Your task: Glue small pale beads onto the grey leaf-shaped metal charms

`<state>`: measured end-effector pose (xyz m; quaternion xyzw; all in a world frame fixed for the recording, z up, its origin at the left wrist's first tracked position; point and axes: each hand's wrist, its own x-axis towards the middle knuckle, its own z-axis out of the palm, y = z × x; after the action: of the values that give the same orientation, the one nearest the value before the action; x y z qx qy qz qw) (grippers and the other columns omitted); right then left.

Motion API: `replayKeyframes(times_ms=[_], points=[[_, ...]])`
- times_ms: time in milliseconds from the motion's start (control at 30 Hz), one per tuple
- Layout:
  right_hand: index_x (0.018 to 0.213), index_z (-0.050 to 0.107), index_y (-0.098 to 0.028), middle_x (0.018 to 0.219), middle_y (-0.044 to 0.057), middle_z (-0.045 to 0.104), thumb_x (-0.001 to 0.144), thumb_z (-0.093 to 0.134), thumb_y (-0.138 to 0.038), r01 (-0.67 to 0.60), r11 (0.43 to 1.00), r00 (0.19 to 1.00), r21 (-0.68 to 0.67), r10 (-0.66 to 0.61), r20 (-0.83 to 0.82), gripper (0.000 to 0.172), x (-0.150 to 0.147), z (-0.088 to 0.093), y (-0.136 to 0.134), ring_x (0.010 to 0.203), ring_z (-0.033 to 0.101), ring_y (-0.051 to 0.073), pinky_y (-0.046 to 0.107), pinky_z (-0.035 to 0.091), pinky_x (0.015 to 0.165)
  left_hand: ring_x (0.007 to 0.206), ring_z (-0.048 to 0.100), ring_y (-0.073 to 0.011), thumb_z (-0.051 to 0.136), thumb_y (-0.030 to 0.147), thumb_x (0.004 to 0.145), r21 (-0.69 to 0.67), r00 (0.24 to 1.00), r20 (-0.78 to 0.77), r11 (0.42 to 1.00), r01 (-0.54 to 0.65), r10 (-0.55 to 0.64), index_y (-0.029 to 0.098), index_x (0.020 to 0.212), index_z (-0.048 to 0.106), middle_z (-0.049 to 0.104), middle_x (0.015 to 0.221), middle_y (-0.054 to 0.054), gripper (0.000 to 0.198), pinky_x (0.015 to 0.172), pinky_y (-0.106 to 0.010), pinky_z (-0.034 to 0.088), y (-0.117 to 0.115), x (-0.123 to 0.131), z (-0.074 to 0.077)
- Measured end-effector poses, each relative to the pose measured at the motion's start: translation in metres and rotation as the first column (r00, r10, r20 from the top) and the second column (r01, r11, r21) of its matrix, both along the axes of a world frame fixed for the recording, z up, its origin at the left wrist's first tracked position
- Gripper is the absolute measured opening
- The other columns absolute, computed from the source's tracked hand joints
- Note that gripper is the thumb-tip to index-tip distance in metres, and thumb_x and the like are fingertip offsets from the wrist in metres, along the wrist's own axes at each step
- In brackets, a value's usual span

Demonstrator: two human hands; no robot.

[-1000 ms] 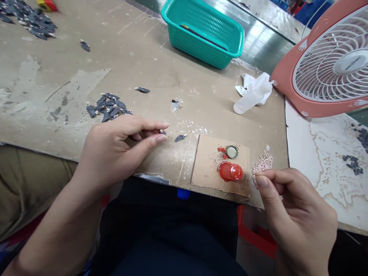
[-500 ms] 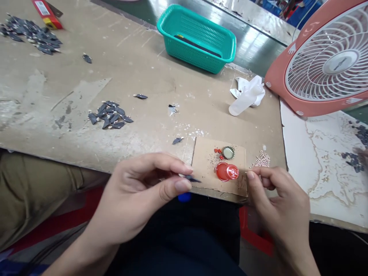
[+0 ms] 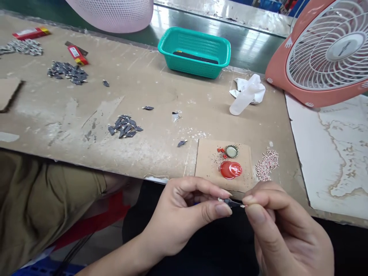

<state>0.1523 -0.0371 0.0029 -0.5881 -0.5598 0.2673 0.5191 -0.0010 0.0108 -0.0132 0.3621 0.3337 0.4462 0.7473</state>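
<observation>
My left hand (image 3: 186,214) pinches a small dark grey leaf-shaped piece (image 3: 232,203) with a pale knob at one end. Close against its pointed end, my right hand (image 3: 287,226) closes thumb and forefinger on a tiny pale pink bit (image 3: 243,206); I cannot tell whether the two touch. Just beyond the hands lies a cardboard square (image 3: 205,161). On it are a glossy red dish (image 3: 225,170), a metal bottle cap (image 3: 231,151) and a few red crumbs (image 3: 220,150). Right of the cardboard is a heap of tiny pink-white bits (image 3: 267,165).
Similar grey pieces lie in a near pile (image 3: 125,126) and a farther pile (image 3: 67,72). A green basket (image 3: 195,69) stands at the back, beside a pink mesh basket (image 3: 115,15). A translucent bottle (image 3: 243,99) and an orange fan (image 3: 278,76) occupy the right.
My left hand has moved right with the grey piece. The right hand has come toward me, bringing its pinched bit to the piece's tip. The camera view has shifted, showing more at left.
</observation>
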Motion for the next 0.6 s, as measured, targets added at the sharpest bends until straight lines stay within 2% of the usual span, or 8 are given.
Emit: replayKeyframes(times_ms=[133,267,600], points=[[0.088,0.069,-0.026,0.067,-0.005,0.049,0.095,0.067,-0.022,-0.036,0.999,0.998,-0.025,0.037,0.044,0.008,0.0019,0.0010,-0.0005,0.058,0.047,0.008,0.020,0.039,0.050,0.069,0.077,-0.0074,0.085,0.001,0.074,-0.026,0.999,0.032,1.000,0.009,-0.008,0.030,0.083,0.086,0.083,0.079,0.004,0.031,0.068,-0.006,0.059,-0.0024,0.0019,0.0045],[0.089,0.068,-0.025,0.068,-0.005,0.048,0.095,0.066,-0.021,-0.036,0.999,0.999,-0.020,0.037,0.030,0.008,0.0043,-0.0006,-0.0013,0.060,0.047,0.007,0.018,0.040,0.052,0.071,0.078,-0.0074,0.085,0.002,0.075,-0.066,0.998,0.058,0.998,0.013,-0.010,0.028,0.081,0.086,0.084,0.081,0.004,0.027,0.071,-0.007,0.060,-0.0034,0.0030,0.0072],[0.088,0.069,-0.026,0.068,-0.006,0.050,0.095,0.067,-0.022,-0.018,1.000,0.999,-0.023,0.019,0.047,0.008,0.0029,-0.0050,-0.0016,0.060,0.046,0.007,0.017,0.041,0.053,0.071,0.078,-0.0069,0.083,-0.001,0.075,-0.011,0.999,0.033,1.000,-0.016,0.017,0.027,0.082,0.086,0.083,0.080,0.005,0.029,0.071,-0.007,0.059,-0.0029,0.0067,0.0062]])
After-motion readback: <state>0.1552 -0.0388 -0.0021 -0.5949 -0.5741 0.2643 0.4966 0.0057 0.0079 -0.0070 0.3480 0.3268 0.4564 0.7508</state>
